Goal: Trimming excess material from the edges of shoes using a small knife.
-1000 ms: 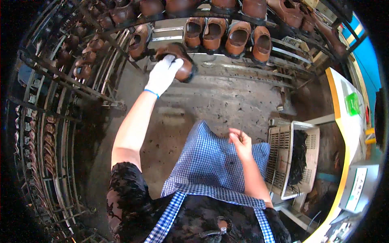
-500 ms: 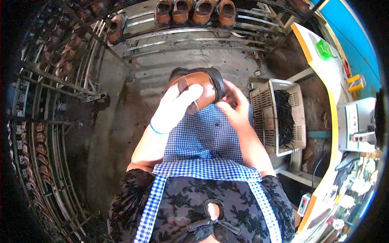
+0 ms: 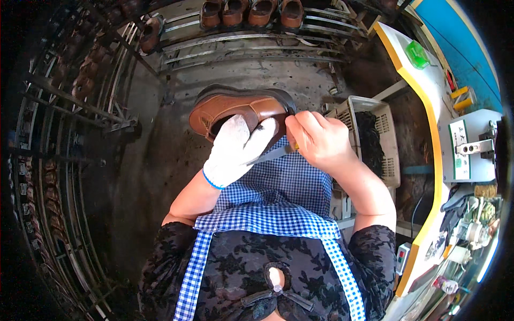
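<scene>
A brown leather shoe (image 3: 263, 108) with a thick dark sole is held up in front of my apron, sole edge facing away from me. My left hand (image 3: 235, 151), in a white glove with blue trim, is closed on the shoe's near side, its fingers at the opening. My right hand (image 3: 321, 140) is bare and closed around a knife (image 3: 274, 154). The knife's flat grey blade points left toward the glove, and a bit of yellow shows at the fist. The right knuckles are up against the right end of the shoe; most of the knife handle is hidden.
A white plastic crate (image 3: 393, 144) of black strips stands at right, beside a yellow-edged workbench (image 3: 423, 88). On the bench are a green item (image 3: 416, 54), a grey machine (image 3: 468, 147) and clutter. Racks of brown shoes (image 3: 262, 13) stand ahead and at left.
The shoe has turned, showing its side and opening, and extends farther left. My right hand has gone from open fingers at the sole to a fist with a knife in it.
</scene>
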`<state>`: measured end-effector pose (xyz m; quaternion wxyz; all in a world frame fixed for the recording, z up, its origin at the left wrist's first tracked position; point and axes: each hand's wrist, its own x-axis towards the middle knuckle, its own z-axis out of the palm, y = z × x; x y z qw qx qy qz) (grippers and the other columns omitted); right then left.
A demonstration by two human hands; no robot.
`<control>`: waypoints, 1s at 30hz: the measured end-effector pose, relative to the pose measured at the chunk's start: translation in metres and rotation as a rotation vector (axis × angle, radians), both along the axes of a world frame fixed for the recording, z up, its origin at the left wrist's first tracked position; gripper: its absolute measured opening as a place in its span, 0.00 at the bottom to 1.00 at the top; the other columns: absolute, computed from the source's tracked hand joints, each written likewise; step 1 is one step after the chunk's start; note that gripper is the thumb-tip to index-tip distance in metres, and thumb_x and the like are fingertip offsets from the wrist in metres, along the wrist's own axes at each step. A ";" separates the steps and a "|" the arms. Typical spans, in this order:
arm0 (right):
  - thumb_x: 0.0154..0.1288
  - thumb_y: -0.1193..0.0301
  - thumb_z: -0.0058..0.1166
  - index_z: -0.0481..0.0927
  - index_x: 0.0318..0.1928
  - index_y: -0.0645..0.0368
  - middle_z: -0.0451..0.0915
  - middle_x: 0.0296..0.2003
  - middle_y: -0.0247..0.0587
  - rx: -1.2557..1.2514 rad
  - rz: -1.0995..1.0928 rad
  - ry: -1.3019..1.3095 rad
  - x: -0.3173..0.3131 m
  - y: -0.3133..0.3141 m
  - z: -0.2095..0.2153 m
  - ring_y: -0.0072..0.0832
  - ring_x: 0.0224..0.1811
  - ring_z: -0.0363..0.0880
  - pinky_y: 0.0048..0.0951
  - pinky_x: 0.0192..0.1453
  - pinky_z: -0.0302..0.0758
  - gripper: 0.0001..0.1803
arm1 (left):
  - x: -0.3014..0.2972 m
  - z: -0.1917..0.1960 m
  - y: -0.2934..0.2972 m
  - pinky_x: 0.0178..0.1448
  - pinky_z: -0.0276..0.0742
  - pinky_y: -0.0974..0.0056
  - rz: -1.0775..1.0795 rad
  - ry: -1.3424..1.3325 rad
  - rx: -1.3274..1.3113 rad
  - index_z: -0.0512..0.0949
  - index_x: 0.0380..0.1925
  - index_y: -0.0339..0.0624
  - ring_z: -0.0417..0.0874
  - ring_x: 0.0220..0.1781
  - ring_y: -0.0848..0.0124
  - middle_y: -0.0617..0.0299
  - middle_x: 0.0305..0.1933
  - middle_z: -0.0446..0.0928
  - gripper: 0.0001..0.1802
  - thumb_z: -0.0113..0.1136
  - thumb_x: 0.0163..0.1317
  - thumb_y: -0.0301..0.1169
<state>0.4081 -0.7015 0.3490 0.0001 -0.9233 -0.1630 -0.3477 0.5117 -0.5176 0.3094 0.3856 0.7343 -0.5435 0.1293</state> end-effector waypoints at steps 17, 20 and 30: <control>0.65 0.56 0.57 0.70 0.61 0.62 0.79 0.41 0.37 1.709 0.300 0.638 0.013 -0.027 -0.075 0.22 0.37 0.77 0.25 0.41 0.77 0.30 | 0.005 0.026 -0.008 0.39 0.78 0.62 -0.029 0.719 0.143 0.79 0.44 0.37 0.84 0.36 0.63 0.52 0.35 0.81 0.15 0.57 0.62 0.35; 0.61 0.53 0.60 0.67 0.64 0.60 0.75 0.52 0.41 1.827 0.247 0.717 0.017 -0.009 -0.089 0.29 0.50 0.75 0.32 0.53 0.75 0.36 | 0.001 -0.003 -0.003 0.34 0.75 0.60 -0.169 -0.095 0.298 0.79 0.32 0.36 0.80 0.27 0.58 0.55 0.26 0.78 0.13 0.59 0.61 0.37; 0.66 0.37 0.31 0.59 0.67 0.63 0.66 0.63 0.53 2.457 1.038 0.721 0.012 0.009 -0.215 0.45 0.64 0.68 0.47 0.66 0.68 0.44 | 0.016 0.034 0.031 0.57 0.75 0.62 0.073 0.130 -0.268 0.73 0.55 0.38 0.79 0.53 0.55 0.48 0.53 0.76 0.30 0.69 0.50 0.30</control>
